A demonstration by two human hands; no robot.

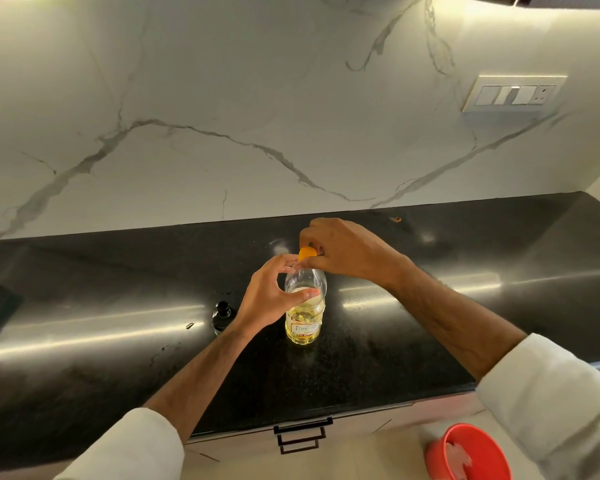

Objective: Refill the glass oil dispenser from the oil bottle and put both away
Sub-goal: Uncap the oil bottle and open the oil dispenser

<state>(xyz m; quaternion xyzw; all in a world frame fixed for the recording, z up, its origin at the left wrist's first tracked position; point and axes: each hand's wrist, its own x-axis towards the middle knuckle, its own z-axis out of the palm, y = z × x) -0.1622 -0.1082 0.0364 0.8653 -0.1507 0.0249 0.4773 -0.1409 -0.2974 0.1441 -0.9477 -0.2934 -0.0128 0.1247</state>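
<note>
Oil bottle (305, 306) upright on surface (413, 341). Left hand (271, 296) fingers curl around its shoulder; right hand (343, 251) fingers pinch orange cap (307, 253). Glass dispenser (222, 315) just left.

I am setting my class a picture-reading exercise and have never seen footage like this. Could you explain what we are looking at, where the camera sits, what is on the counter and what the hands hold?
There is no machine here: a person wears one wide-angle camera on the head, looking forward and down, so you see both arms reaching out. The left hand grips the shoulder of a clear plastic oil bottle, which stands upright on a black counter and is partly full of yellow oil. The right hand pinches the bottle's orange cap; whether it is being opened or closed cannot be told. Left of the bottle stands a small dark glass dispenser, untouched. Behind is a marbled wall with a switch plate. Below the counter are a drawer handle and a red bowl.
</note>
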